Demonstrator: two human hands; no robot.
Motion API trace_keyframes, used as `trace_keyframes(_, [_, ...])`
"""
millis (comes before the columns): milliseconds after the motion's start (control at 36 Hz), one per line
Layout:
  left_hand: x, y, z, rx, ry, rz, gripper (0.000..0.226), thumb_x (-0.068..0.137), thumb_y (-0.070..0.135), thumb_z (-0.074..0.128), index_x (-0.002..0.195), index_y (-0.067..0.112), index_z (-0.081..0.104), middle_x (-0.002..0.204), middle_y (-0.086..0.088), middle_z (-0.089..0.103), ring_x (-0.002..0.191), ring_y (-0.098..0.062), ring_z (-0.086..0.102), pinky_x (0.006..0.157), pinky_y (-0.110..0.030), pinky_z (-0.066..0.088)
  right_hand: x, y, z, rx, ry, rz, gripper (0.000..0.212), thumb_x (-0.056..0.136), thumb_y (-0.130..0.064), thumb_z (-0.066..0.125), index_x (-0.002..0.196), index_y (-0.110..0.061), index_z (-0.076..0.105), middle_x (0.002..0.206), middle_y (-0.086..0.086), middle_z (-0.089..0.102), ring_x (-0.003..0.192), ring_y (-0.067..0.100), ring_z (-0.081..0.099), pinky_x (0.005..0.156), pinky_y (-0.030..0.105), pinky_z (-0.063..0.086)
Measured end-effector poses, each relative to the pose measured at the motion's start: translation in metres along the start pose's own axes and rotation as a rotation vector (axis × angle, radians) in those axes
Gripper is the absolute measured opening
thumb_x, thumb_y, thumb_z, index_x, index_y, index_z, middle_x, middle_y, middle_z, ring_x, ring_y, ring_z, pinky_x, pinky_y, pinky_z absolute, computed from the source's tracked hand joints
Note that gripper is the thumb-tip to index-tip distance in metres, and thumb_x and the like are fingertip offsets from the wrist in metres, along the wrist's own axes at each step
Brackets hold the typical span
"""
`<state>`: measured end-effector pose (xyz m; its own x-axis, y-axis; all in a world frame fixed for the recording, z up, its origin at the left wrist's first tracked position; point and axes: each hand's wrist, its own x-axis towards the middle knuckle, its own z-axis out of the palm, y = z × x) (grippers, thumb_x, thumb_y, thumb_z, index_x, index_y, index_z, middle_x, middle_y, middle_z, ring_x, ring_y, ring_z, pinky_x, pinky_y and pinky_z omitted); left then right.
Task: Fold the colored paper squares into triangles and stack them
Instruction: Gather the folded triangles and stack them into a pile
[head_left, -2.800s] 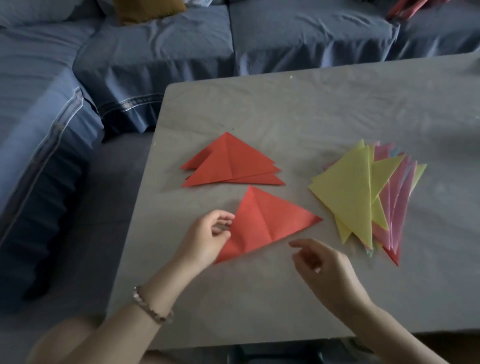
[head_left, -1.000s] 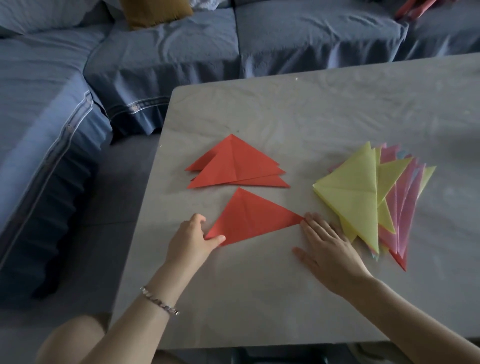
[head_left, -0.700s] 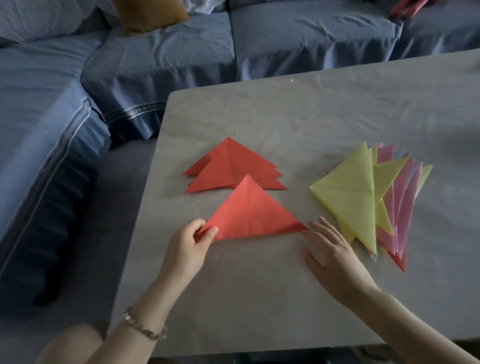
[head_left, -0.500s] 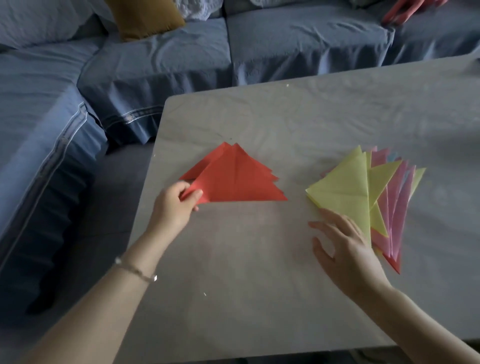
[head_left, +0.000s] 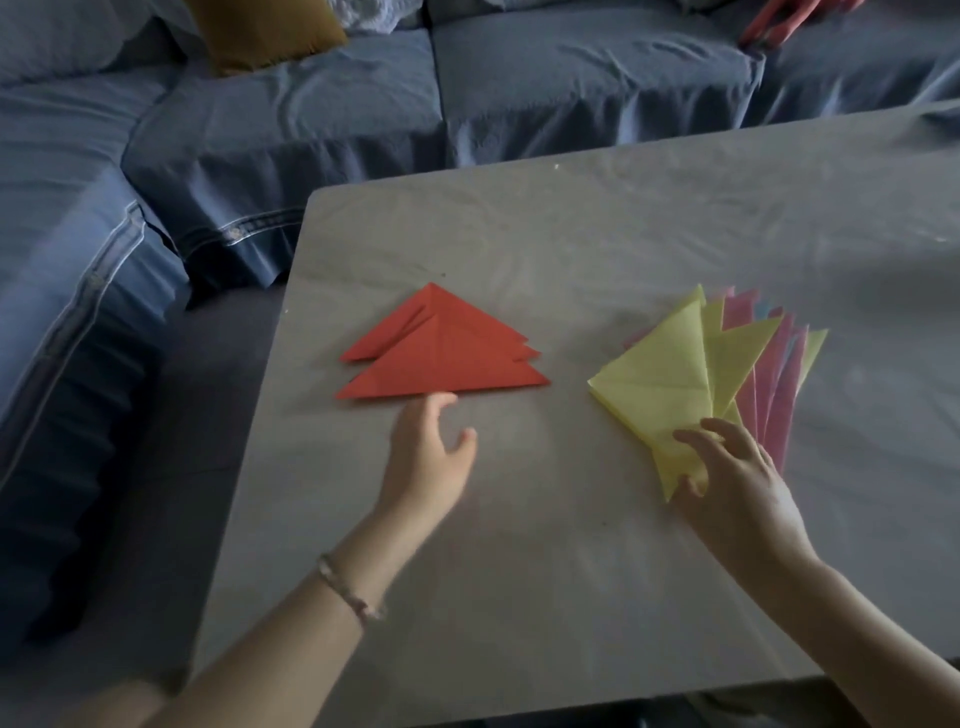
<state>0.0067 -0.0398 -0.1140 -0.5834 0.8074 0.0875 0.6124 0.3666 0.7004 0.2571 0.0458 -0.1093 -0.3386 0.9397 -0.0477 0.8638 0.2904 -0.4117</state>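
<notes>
Right now the left hand (head_left: 431, 457) hangs loose, fingers apart, just by the long edge of the red stack (head_left: 447, 353). Right of that stack, the right hand (head_left: 737, 488) pinches the near tip of the top yellow triangle (head_left: 660, 384). Thin, smooth, pointy paper slips easily, so a quick tug could mess up the pink pile (head_left: 776, 395) underneath.

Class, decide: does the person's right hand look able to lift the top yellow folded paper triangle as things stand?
Probably yes: fingers of the right hand touch the near corner of the yellow folded paper triangle, which lies uncovered atop the fanned paper pile.
</notes>
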Motion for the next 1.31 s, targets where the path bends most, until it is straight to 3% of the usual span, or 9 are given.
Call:
trace_keyframes(139, [-0.034, 0.029, 0.018, -0.433, -0.341, -0.25, 0.011, 0.082, 0.012, 0.064, 0.079, 0.022, 0.06, 0.078, -0.001, 0.064, 0.068, -0.009, 0.059, 0.07, -0.024, 0.047, -0.015, 0.0, 0.003, 0.104, 0.087, -0.057, 0.03, 0.076, -0.002, 0.068, 0.105, -0.008, 0.069, 0.115, 0.01, 0.059, 0.102, 0.032, 0.057, 0.087, 0.038, 0.047])
trace_keyframes(333, [-0.053, 0.064, 0.024, -0.891, -0.657, -0.679, 0.016, 0.088, 0.026, 0.059, 0.087, 0.011, 0.054, 0.083, -0.007, 0.061, 0.061, -0.013, 0.065, 0.056, -0.027, 0.056, -0.046, -0.044, 0.01, 0.389, -0.019, -0.179, 0.019, 0.079, -0.018, 0.07, 0.097, -0.014, 0.07, 0.095, -0.008, 0.061, 0.074, 0.001, 0.059, 0.07, 0.01, 0.051])
trace_keyframes(500, [-0.049, 0.039, 0.015, -0.514, -0.462, -0.426, 0.018, 0.082, 0.004, 0.059, 0.091, 0.019, 0.059, 0.093, -0.005, 0.069, 0.079, -0.018, 0.065, 0.063, -0.027, 0.05, -0.062, -0.07, 0.015, 0.453, -0.117, -0.348, 0.033, 0.078, -0.048, 0.058, 0.096, -0.024, 0.071, 0.094, -0.017, 0.059, 0.078, -0.001, 0.057, 0.068, 0.014, 0.048])
trace_keyframes(667, [-0.022, -0.002, -0.02, -0.228, -0.475, -0.284, 0.033, 0.085, 0.002, 0.058, 0.113, 0.015, 0.049, 0.074, 0.001, 0.059, 0.057, -0.008, 0.05, 0.049, -0.015, 0.037, -0.042, -0.058, 0.032, 0.231, -0.06, -0.391, 0.025, 0.084, -0.029, 0.06, 0.106, -0.019, 0.067, 0.119, -0.003, 0.058, 0.109, 0.016, 0.055, 0.088, 0.03, 0.048])
trace_keyframes(806, [-0.001, -0.033, -0.038, 0.166, -0.236, -0.172, 0.052, 0.083, 0.013, 0.064, 0.131, 0.013, 0.045, 0.113, -0.01, 0.056, 0.107, -0.025, 0.054, 0.091, -0.031, 0.039, -0.027, -0.067, 0.056, -0.057, -0.17, -0.578, 0.053, 0.087, -0.037, 0.028, 0.129, -0.017, 0.053, 0.144, 0.001, 0.041, 0.134, 0.019, 0.035, 0.106, 0.038, 0.027])
trace_keyframes(889, [-0.011, -0.039, -0.029, 0.335, -0.082, 0.087, 0.042, 0.082, 0.016, 0.06, 0.12, -0.002, 0.055, 0.118, -0.023, 0.056, 0.111, -0.039, 0.054, 0.095, -0.041, 0.042, -0.023, -0.081, 0.07, -0.19, -0.149, -0.647, 0.051, 0.084, -0.033, 0.032, 0.122, -0.014, 0.059, 0.134, 0.003, 0.052, 0.125, 0.02, 0.048, 0.098, 0.039, 0.039])
trace_keyframes(972, [-0.032, -0.041, -0.012, 0.317, -0.169, 0.237, 0.048, 0.087, 0.028, 0.036, 0.118, -0.002, 0.058, 0.126, -0.02, 0.056, 0.116, -0.033, 0.055, 0.102, -0.033, 0.037, -0.019, -0.092, 0.08, -0.217, -0.102, -0.655, 0.051, 0.083, -0.033, 0.033, 0.12, -0.012, 0.061, 0.13, 0.003, 0.056, 0.123, 0.019, 0.05, 0.103, 0.032, 0.037])
trace_keyframes(1083, [-0.051, -0.049, 0.004, 0.444, -0.296, 0.376, 0.049, 0.086, 0.027, 0.036, 0.121, -0.001, 0.056, 0.131, -0.014, 0.054, 0.119, -0.029, 0.054, 0.103, -0.034, 0.029, -0.014, -0.099, 0.091, -0.253, -0.081, -0.64, 0.052, 0.082, -0.032, 0.035, 0.123, -0.009, 0.058, 0.129, 0.005, 0.057, 0.12, 0.018, 0.053, 0.103, 0.035, 0.024])
trace_keyframes(1306, [-0.061, -0.055, -0.004, 0.59, -0.304, 0.283, 0.052, 0.094, 0.041, 0.023, 0.129, 0.016, 0.052, 0.137, 0.001, 0.051, 0.127, -0.02, 0.045, 0.102, -0.036, 0.024, -0.016, -0.094, 0.093, -0.292, -0.176, -0.563, 0.057, 0.093, -0.041, 0.024, 0.122, -0.007, 0.059, 0.13, 0.008, 0.055, 0.121, 0.018, 0.052, 0.102, 0.03, 0.025])
